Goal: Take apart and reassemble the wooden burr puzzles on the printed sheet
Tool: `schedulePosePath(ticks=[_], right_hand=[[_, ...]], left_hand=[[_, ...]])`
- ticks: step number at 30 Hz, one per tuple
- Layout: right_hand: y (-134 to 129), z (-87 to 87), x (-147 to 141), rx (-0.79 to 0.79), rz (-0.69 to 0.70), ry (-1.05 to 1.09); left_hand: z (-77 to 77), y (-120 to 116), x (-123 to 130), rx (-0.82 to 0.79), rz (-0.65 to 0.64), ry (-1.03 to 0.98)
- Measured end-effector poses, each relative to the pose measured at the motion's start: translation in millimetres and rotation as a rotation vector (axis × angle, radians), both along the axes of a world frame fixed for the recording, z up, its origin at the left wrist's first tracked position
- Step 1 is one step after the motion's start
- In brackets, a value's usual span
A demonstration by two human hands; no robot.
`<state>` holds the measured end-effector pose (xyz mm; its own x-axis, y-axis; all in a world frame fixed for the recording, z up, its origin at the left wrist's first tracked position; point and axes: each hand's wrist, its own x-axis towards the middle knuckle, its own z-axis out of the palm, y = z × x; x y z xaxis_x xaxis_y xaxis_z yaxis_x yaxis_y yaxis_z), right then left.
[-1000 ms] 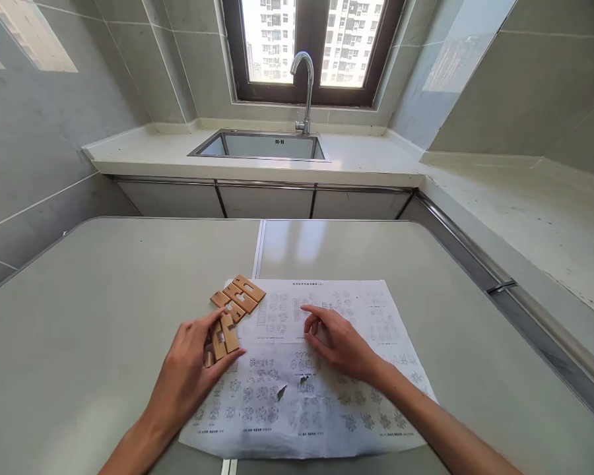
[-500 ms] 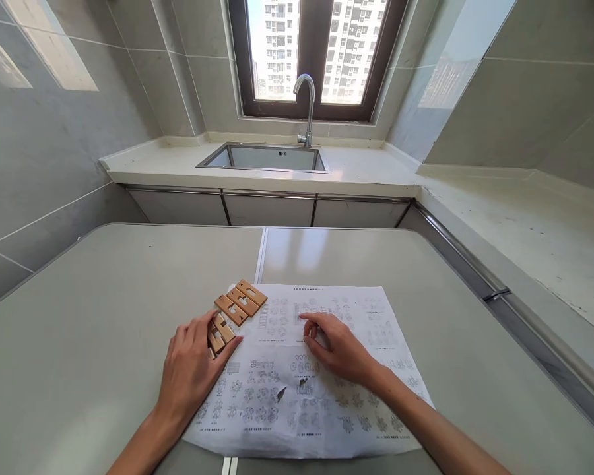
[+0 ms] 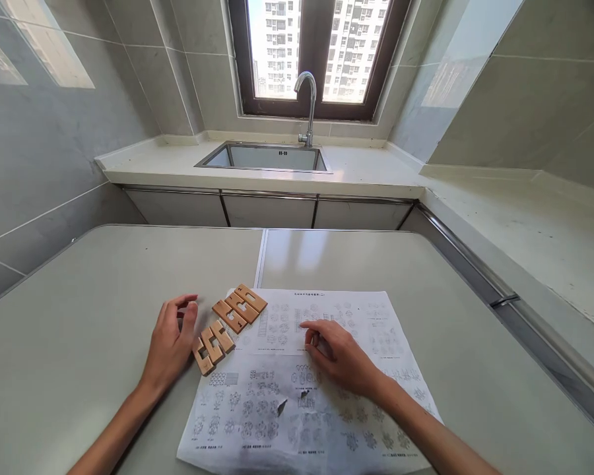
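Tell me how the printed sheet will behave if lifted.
The printed sheet is probably floppy, judging by its creases. It might tear further at its two ragged holes, and lifting could disturb the wooden pieces overlapping it.

A pale grey table fills the lower frame. A torn printed sheet lies at lower centre, with six cut-out wooden pieces in two rows at its upper-left edge.
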<state>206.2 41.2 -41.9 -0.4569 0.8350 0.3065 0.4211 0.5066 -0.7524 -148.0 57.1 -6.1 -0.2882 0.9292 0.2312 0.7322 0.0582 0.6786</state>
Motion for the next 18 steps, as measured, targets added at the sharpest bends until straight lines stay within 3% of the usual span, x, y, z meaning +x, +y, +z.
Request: schedulePosePath(ticks=[5, 8, 18], right_hand=[[0.5, 0.0, 0.0, 0.027, 0.006, -0.008], [0.2, -0.5, -0.2, 0.007, -0.01, -0.014], [-2.0, 1.8, -3.0, -0.005, -0.031, -0.081]], left_hand=[[5.4, 57.0, -19.3, -0.044, 0.002, -0.037], [5.7, 78.9, -24.8, -0.043, -0.034, -0.027], [-3.4, 74.9, -23.7, -0.053, -0.111, 0.094]])
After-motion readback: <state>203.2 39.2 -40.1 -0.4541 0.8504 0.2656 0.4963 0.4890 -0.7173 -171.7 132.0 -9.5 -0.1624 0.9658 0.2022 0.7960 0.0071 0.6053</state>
